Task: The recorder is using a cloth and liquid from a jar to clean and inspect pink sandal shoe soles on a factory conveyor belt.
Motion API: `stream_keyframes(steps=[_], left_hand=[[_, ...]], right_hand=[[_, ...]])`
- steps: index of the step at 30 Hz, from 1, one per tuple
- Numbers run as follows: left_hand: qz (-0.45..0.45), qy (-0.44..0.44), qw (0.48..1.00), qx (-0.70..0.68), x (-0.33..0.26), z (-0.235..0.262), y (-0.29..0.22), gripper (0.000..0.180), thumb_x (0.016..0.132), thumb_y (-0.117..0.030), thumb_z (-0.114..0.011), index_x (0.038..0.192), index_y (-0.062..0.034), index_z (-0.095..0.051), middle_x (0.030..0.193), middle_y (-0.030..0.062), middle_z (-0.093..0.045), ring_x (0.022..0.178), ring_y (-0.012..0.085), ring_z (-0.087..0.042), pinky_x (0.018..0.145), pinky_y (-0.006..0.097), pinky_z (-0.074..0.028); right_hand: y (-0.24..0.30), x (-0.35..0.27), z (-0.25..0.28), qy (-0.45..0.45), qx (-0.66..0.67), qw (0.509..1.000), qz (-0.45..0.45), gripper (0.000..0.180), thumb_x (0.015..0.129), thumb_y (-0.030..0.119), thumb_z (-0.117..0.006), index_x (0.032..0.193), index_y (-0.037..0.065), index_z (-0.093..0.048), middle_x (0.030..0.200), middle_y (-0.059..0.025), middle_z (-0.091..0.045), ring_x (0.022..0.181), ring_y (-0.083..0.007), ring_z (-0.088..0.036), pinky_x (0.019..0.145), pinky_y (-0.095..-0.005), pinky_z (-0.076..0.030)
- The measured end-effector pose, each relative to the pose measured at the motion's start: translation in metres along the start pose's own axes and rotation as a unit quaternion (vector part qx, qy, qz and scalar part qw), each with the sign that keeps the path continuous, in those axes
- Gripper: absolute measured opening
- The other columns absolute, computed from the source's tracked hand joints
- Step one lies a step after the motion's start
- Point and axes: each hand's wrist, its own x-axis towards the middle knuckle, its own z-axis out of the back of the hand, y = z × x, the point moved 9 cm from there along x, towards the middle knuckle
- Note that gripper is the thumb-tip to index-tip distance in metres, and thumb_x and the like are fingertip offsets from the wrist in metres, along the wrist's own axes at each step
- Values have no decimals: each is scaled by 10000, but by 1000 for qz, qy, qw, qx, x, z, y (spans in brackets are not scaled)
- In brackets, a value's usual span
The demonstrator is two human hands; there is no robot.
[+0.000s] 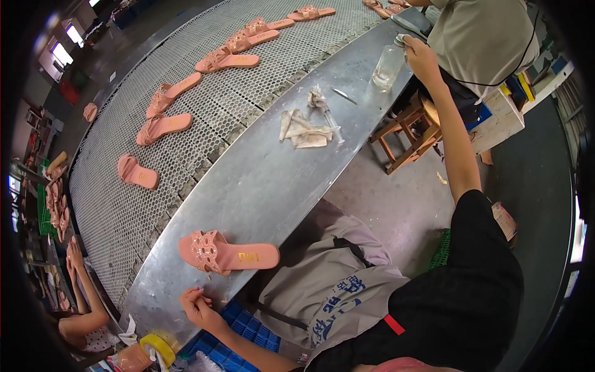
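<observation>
The left hand (199,305) is curled at the metal table's (260,180) near edge, fingers pinched together; whether anything sits between them is too small to tell. The right hand (420,54) is stretched far out, closed around the cap of a clear bottle (388,64). A pink sandal (226,252) lies just beyond the left hand. Crumpled rags (304,130) and a thin tool (343,95) lie between sandal and bottle. More sandals ride the mesh conveyor (186,93). A co-worker's torso (483,34) is cut off at the top.
</observation>
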Motion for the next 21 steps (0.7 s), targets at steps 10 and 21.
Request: stream_keyframes(steps=[10, 21], left_hand=[[-54, -11, 998, 41, -2, 2, 8, 208, 897, 127, -456, 817, 15, -612, 990, 103, -599, 755, 127, -520, 559, 221, -400], [-77, -25, 990, 116, -5, -3, 9, 166, 908, 24, -546, 979, 14, -696, 902, 123, -679, 665, 228, -598, 664, 329, -513]], right_hand=[[30, -17, -8, 5, -67, 998, -8, 324, 972, 277, -553, 1216, 91, -450, 1137, -219, -547, 983, -498, -597, 822, -579, -477], [13, -17, 2, -121, -11, 989, -86, 389, 961, 315, -668, 1117, 53, -427, 954, -253, -646, 882, -492, -638, 721, -555, -497]])
